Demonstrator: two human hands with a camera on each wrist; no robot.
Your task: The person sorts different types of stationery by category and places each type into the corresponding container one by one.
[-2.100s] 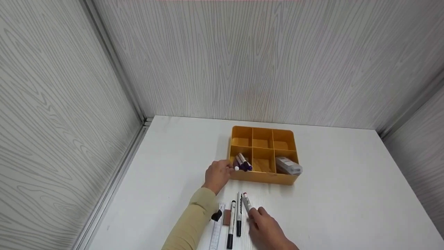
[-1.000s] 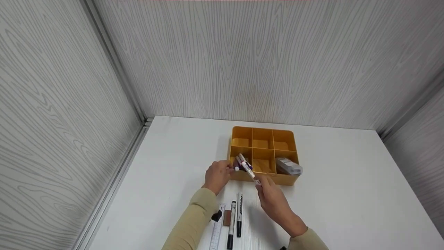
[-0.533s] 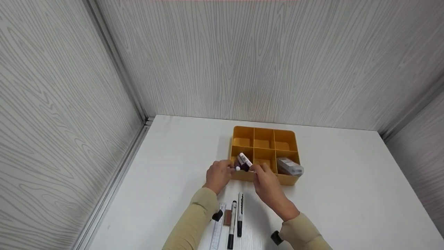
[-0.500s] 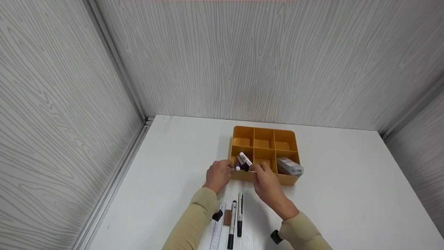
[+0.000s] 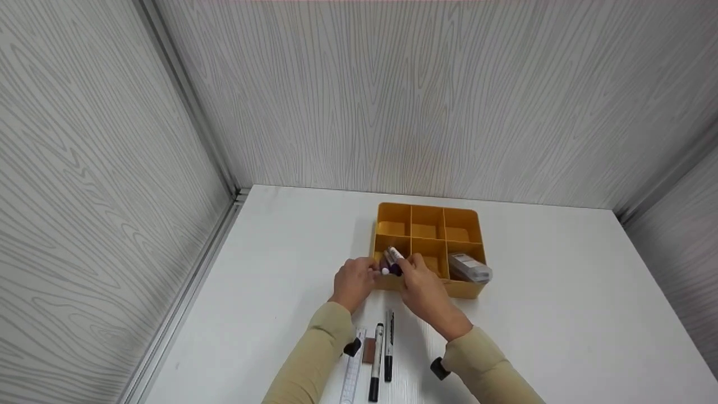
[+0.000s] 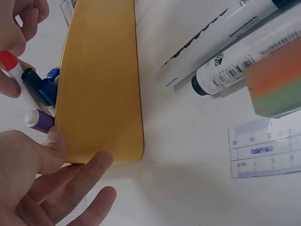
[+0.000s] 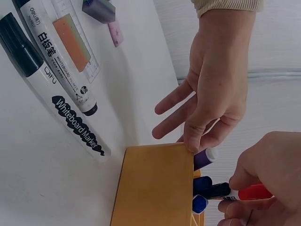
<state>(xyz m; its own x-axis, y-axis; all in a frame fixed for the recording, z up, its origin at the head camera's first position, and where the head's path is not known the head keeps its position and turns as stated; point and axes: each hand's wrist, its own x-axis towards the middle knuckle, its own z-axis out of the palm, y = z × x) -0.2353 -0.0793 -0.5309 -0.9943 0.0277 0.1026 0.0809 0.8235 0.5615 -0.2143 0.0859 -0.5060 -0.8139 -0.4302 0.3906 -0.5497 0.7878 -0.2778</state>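
A yellow compartment box stands on the white table. At its front left corner my left hand grips the rim, thumb on the edge and fingers against the outside. Over the front left compartment, my right hand pinches a white whiteboard marker with a red end. Other markers lean in that compartment: a purple one with a white tip, a blue-ended one and a dark-ended one. Their lower parts are hidden by the box wall.
Nearer me lie two black-capped whiteboard markers, one beside the other. A brownish eraser and a clear ruler are left of them. A clear plastic case sticks out of the front right compartment.
My right hand has taken the red-ended marker from the table, carried it forward to the box and shifted slightly left over the front left compartment. My left hand stays at the corner.
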